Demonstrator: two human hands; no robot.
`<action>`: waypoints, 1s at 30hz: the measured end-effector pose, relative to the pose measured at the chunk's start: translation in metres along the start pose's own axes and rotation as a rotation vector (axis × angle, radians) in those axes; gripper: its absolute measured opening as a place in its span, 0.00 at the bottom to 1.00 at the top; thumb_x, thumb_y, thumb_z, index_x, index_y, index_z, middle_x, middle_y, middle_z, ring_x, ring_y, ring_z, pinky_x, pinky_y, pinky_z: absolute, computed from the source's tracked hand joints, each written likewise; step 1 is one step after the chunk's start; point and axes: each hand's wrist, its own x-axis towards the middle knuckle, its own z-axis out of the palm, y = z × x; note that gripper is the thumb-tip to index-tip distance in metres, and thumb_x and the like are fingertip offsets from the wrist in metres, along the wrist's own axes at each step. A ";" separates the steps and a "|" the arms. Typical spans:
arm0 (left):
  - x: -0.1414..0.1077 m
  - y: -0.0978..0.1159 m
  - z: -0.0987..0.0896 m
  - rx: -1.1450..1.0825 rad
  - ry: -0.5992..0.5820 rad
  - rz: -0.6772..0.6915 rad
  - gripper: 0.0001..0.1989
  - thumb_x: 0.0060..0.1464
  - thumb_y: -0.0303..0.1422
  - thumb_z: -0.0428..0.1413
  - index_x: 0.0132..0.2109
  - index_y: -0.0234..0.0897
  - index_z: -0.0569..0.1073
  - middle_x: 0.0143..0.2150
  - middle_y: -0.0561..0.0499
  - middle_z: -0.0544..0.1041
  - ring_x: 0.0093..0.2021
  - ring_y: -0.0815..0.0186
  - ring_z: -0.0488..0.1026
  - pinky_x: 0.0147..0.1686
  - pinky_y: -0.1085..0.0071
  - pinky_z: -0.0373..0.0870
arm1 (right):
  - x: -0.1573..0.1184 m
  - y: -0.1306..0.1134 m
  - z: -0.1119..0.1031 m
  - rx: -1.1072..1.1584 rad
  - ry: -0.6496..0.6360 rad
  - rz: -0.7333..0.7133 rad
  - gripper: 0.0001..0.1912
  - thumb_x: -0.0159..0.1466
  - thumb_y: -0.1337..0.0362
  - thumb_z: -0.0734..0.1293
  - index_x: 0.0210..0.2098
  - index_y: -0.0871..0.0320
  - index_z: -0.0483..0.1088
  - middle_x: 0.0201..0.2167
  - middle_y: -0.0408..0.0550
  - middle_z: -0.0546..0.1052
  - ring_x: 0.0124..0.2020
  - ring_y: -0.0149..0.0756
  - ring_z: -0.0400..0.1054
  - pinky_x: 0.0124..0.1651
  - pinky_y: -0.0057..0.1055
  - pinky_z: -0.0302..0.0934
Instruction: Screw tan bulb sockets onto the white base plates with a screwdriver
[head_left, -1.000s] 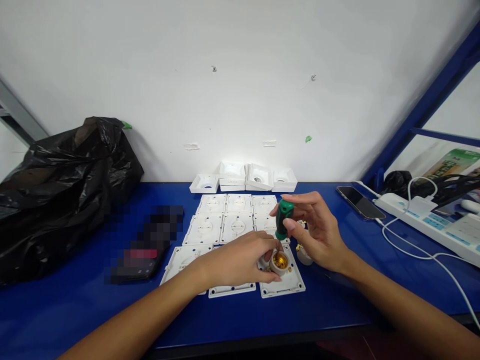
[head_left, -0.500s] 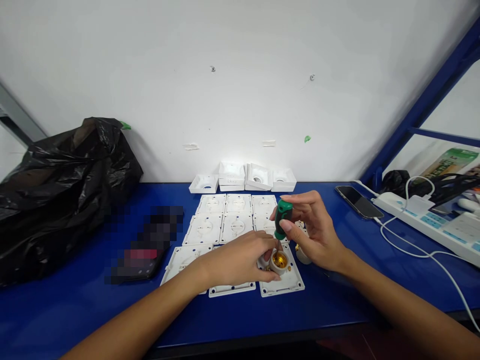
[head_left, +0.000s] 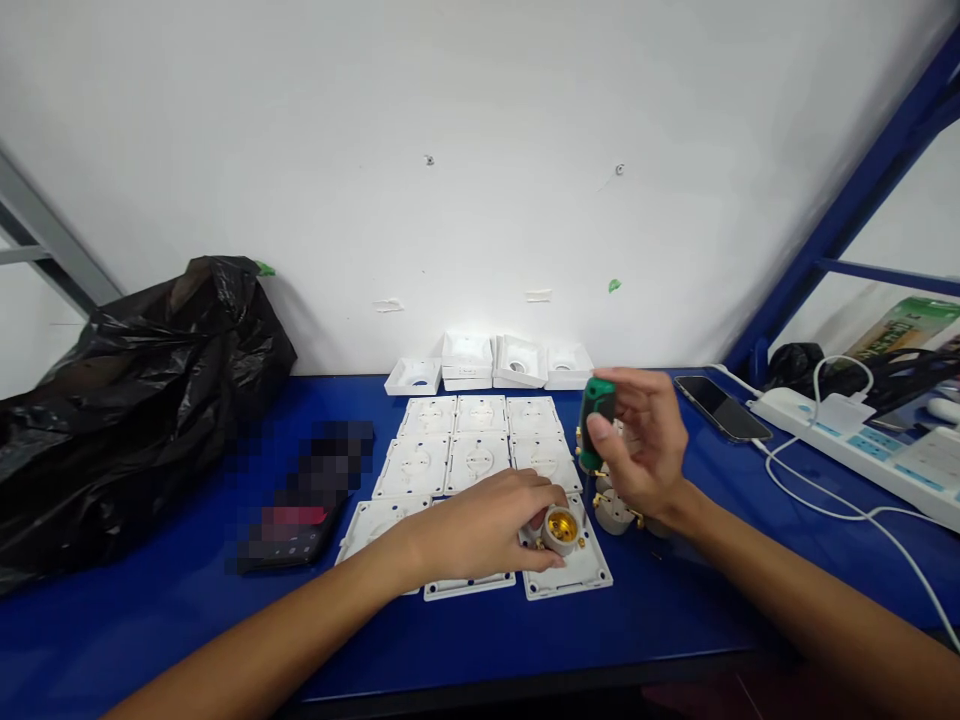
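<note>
Currently, the round socket (head_left: 561,528) with the gold-coloured lining sits at the fingertips of the left hand (head_left: 487,515), on the white plate (head_left: 581,574) beneath them, its opening facing up. The left hand is narrowed, its thumb and fingers holding the socket's side. The right hand (head_left: 651,440) is closed around the green screwdriver (head_left: 598,395), handle uppermost; its shaft stands to the right of the socket, apart from the opening.

In my judgement, good work here calls for the socket to be held flat and square to the plate, fingers low and clear of the opening. The screwdriver is best seated fully and upright before any turning, with even pressure; a slanted tip could slip and mark the lining.

Loose sockets (head_left: 613,512) lie just beside the right hand. More white plates (head_left: 415,465) are laid beyond the left hand, with square covers (head_left: 466,350) further out by the wall (head_left: 517,220).
</note>
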 end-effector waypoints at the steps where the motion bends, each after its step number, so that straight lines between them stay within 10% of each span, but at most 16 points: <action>1: -0.001 -0.001 0.001 -0.007 0.009 0.004 0.15 0.59 0.39 0.66 0.48 0.39 0.74 0.44 0.48 0.76 0.46 0.58 0.73 0.45 0.66 0.68 | 0.000 0.001 -0.003 0.018 0.018 0.023 0.18 0.69 0.66 0.65 0.57 0.49 0.66 0.31 0.42 0.71 0.25 0.32 0.64 0.25 0.32 0.60; 14: -0.009 0.004 0.012 0.191 0.142 0.058 0.16 0.66 0.45 0.58 0.54 0.41 0.72 0.49 0.47 0.77 0.50 0.55 0.73 0.63 0.52 0.57 | 0.012 -0.007 -0.025 -0.164 -0.589 -0.022 0.11 0.64 0.64 0.67 0.46 0.51 0.67 0.22 0.34 0.67 0.19 0.27 0.59 0.25 0.30 0.57; 30: -0.009 0.005 0.012 0.222 0.140 0.088 0.11 0.66 0.40 0.57 0.50 0.39 0.71 0.44 0.49 0.77 0.45 0.58 0.73 0.57 0.57 0.61 | 0.014 -0.008 -0.024 -0.212 -0.779 0.027 0.09 0.61 0.65 0.67 0.42 0.52 0.68 0.19 0.32 0.64 0.19 0.28 0.59 0.27 0.31 0.53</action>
